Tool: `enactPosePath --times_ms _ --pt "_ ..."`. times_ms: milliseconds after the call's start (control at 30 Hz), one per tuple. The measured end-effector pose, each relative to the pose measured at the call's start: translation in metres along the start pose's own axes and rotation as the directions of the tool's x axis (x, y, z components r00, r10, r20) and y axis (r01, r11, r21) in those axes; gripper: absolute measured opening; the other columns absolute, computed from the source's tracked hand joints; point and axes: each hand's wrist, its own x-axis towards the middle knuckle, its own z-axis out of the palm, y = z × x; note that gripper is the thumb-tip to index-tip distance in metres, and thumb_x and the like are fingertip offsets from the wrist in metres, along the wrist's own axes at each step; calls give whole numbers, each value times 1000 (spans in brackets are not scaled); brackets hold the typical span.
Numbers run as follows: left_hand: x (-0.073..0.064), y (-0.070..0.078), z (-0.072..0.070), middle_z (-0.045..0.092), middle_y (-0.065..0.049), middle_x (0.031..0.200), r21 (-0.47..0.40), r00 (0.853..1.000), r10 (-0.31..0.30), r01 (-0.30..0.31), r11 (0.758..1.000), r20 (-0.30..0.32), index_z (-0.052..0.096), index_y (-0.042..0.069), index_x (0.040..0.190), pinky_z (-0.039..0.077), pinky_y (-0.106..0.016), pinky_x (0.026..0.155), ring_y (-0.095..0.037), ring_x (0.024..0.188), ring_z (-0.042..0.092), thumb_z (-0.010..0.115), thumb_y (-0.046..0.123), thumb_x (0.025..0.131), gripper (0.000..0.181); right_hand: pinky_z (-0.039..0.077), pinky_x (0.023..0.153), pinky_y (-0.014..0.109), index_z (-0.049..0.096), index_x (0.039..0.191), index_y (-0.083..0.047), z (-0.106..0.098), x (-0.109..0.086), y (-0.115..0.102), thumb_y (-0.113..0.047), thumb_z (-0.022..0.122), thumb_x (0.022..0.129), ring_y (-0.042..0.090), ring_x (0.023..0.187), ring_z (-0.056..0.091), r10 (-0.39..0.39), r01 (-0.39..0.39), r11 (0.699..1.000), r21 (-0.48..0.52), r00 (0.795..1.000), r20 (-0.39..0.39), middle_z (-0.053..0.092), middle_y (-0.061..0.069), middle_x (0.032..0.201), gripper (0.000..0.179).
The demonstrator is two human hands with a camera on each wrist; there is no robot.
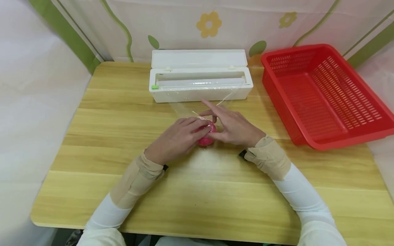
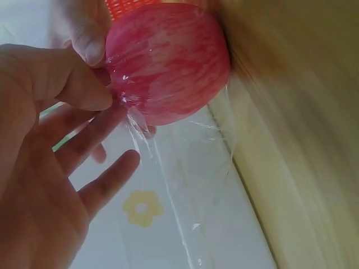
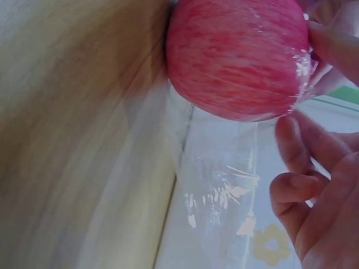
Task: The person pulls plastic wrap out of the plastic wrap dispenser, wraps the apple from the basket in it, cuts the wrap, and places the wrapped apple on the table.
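In the head view, an open white box [image 1: 201, 95] holding a film roll [image 1: 200, 82] stands beyond the hands on the wooden table [image 1: 117, 136], with a red basket [image 1: 279, 102] to its right, cut off by the frame edge, and a flowered cloth [image 1: 178, 20] behind. Plastic film [image 1: 181, 107] stretches from the box to a red apple [image 1: 205, 140] on the table, between the left hand [image 1: 178, 136] and the right hand [image 1: 232, 126]; their fingers cover much of the fruit. In the left wrist view, the left thumb and a finger pinch gathered film against the apple's side; the basket is only a red patch above. In the right wrist view, the right hand's bent fingers touch the wrapped apple, which the top edge crops; whether they grip film I cannot tell, as it seems nearly invisible there.
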Motion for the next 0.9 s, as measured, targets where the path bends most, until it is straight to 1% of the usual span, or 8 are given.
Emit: enactPosePath --times_ms 67,133,233,367,467,567,733,900 --pt "-1 -1 0 58 -7 155 -9 1000 1 -1 1000 8 59 11 150 51 -51 115 -31 141 56 73 13 100 52 57 87 39 21 169 -28 -2 -1 -1 -35 84 92 16 109 63 -16 16 999 -28 1000 -20 62 -1 146 100" --pt "-2 -2 1 57 -7 157 -35 1000 2 -2 999 6 55 9 154 49 -50 118 -31 142 55 72 11 100 56 57 83 38 33 165 -24 -3 -3 -1 -36 85 90 16 109 62 -41 38 998 -57 998 -51 61 1 144 91" --pt "-3 -6 3 56 -10 158 -81 1000 5 -6 997 -12 52 6 155 45 -49 122 -32 144 54 73 6 98 61 60 91 41 55 149 -17 -5 -8 0 -39 87 88 17 121 60 -85 75 992 -98 991 -101 60 2 139 73" --pt "-4 -13 5 54 -15 159 -148 1000 -3 -1 989 -23 51 0 154 39 -48 127 -35 148 51 70 -1 92 65 60 101 40 68 136 -16 -3 -14 3 -41 90 85 17 129 59 -158 141 980 -138 980 -123 62 0 139 61" --pt "-5 -17 7 48 -18 163 -183 1000 -17 17 983 2 46 -1 157 34 -49 129 -37 152 45 67 -5 86 74 59 104 41 68 138 -13 -1 -17 7 -39 91 84 18 130 60 -194 175 971 -160 974 -115 63 1 142 64" --pt "-5 -19 9 41 -16 168 -195 999 -31 36 980 29 40 0 160 29 -50 132 -37 157 37 65 -6 81 84 57 108 45 66 143 -13 -1 -18 9 -37 92 83 19 133 60 -193 171 969 -177 975 -111 63 1 147 69" --pt "-4 -23 13 41 -11 169 -226 997 -67 72 972 30 35 5 164 24 -48 134 -37 158 31 66 -6 76 94 57 108 50 62 148 -15 -2 -18 10 -41 91 83 23 139 58 -151 133 973 -187 985 -88 61 1 152 76" --pt "-1 -27 19 45 -9 167 -288 988 -142 156 945 67 27 11 168 23 -53 133 -33 158 30 74 0 76 103 56 109 53 52 157 -18 -1 -16 10 -46 89 84 24 143 53 -85 77 982 -171 996 -36 55 3 156 87"
